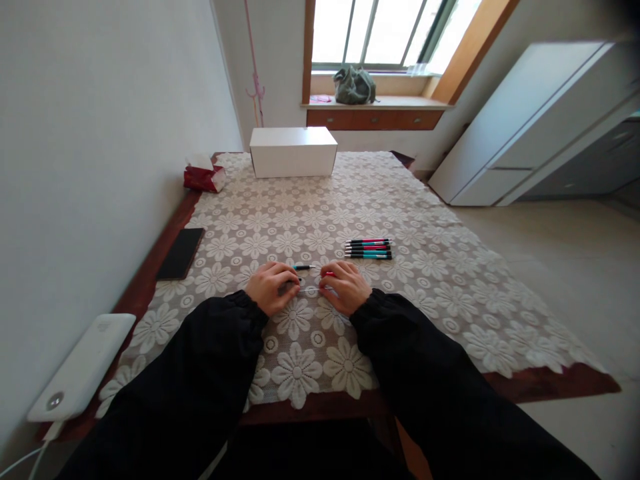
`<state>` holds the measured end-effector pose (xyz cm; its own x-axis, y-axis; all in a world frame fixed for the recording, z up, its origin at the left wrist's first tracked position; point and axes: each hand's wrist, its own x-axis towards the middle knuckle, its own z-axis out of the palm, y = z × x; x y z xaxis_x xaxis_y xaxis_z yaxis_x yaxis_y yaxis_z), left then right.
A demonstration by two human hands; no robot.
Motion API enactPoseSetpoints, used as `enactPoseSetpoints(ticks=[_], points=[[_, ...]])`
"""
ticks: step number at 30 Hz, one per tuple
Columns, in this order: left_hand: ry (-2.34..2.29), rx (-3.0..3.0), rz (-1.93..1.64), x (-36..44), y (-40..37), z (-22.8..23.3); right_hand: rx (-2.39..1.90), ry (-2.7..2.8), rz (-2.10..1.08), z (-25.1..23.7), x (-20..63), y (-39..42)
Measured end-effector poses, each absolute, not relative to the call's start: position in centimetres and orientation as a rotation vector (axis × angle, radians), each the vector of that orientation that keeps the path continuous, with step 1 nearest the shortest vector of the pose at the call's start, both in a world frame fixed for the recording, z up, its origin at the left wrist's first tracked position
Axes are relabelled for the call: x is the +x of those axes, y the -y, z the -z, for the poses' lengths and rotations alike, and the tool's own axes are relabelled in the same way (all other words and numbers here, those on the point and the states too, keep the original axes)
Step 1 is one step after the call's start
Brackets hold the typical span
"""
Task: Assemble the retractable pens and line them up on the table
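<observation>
Hands (273,285) (345,285) gripping pen parts (311,289), no legible writing

Both arms, in loose black sleeves gathered at the wrists, reach forward from the near edge and angle inward toward the middle. The left hand (270,285) lies palm down, fingers curled, its thumb and forefinger pinched together at its right side. The right hand (345,287) mirrors it just beside, knuckles up, fingertips pinched toward the left. The hands nearly meet.

Four pens (369,249); one box (293,152); one phone (181,253).
</observation>
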<state>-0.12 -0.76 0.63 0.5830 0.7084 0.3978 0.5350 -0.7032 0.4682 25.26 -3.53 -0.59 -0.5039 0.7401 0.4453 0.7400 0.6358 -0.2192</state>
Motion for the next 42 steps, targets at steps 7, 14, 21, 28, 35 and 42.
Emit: enactPoseSetpoints(ticks=[7, 14, 21, 28, 35, 42], points=[[-1.002, 2.572, -0.748, -0.1, 0.8, -0.5, -1.146, 2.322, -0.066, 0.7, 25.2, 3.6], [-1.061, 2.561, -0.724, -0.3, 0.8, -0.7, -1.204, 2.316, -0.090, 0.3, 25.9, 3.4], [-1.082, 2.613, -0.655, -0.5, 0.9, -1.1, -1.217, 2.358, -0.093, 0.2, 26.5, 3.2], [-1.082, 2.625, -0.659, -0.4, 1.0, -1.3, -1.201, 2.312, -0.058, 0.1, 26.1, 3.4], [-1.124, 2.565, -0.803, -0.3, 0.8, -0.7, -1.190, 2.283, -0.001, 0.9, 26.3, 2.9], [-1.199, 2.532, -0.808, -0.2, 0.7, -0.7, -1.217, 2.287, 0.001, 1.3, 26.6, 2.7]])
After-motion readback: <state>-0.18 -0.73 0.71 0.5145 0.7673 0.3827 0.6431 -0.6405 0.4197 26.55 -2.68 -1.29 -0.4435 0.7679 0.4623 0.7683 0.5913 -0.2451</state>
